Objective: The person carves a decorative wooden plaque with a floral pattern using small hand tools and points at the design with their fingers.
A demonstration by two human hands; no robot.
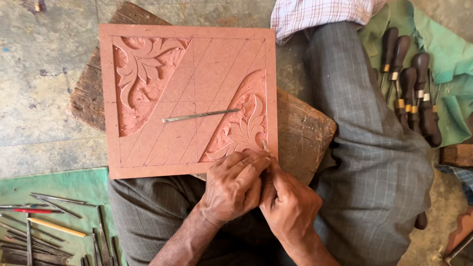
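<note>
Carving tool (264, 144) gripped by both hands on panel (197, 98).

Matt reddish board (197, 93), smooth where flat, rough and grainy in carved leaf corners. Thin dull metal rod (199, 116) at centre. Worn, scratched dark wood block (303, 133) beneath. Glossy dark wooden handles with brass collars (411, 93) on green cloth (453, 54), upper right. Grey checked woven trousers (379, 162). Bare metal blades (44, 231), lower left.
</note>
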